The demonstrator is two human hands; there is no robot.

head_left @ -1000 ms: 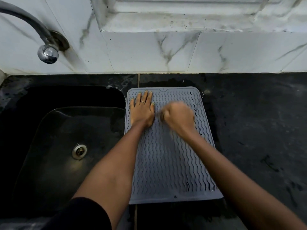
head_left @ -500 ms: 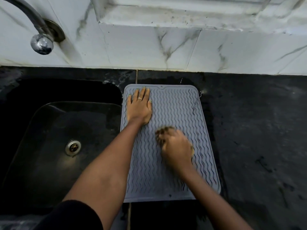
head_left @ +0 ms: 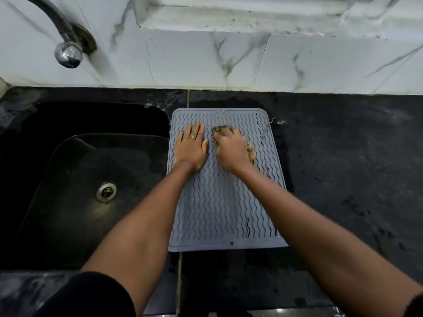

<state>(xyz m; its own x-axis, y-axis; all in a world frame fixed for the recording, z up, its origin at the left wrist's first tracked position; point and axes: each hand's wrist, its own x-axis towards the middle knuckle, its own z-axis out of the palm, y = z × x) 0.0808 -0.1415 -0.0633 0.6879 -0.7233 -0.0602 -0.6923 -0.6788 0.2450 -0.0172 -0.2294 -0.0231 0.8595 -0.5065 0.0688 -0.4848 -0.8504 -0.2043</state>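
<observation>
A grey ribbed silicone mat (head_left: 219, 209) lies flat on the black countertop (head_left: 343, 179) right of the sink. My left hand (head_left: 191, 148) presses flat on the mat's upper left part, fingers straight, a ring on one finger. My right hand (head_left: 232, 149) sits beside it on the mat's upper middle, fingers curled round a brownish scrubbing pad (head_left: 251, 152) that peeks out at the fingertips and at the hand's right side. The two hands almost touch.
A black sink (head_left: 75, 179) with a metal drain (head_left: 106, 191) lies to the left, its edge against the mat. A chrome tap (head_left: 67, 53) juts from the white marble-tiled wall (head_left: 229, 60) at the back. The counter looks wet around the mat.
My right hand with the pad went down the mat toward me, then back up beside my left hand. The left hand stayed pressed in place.
</observation>
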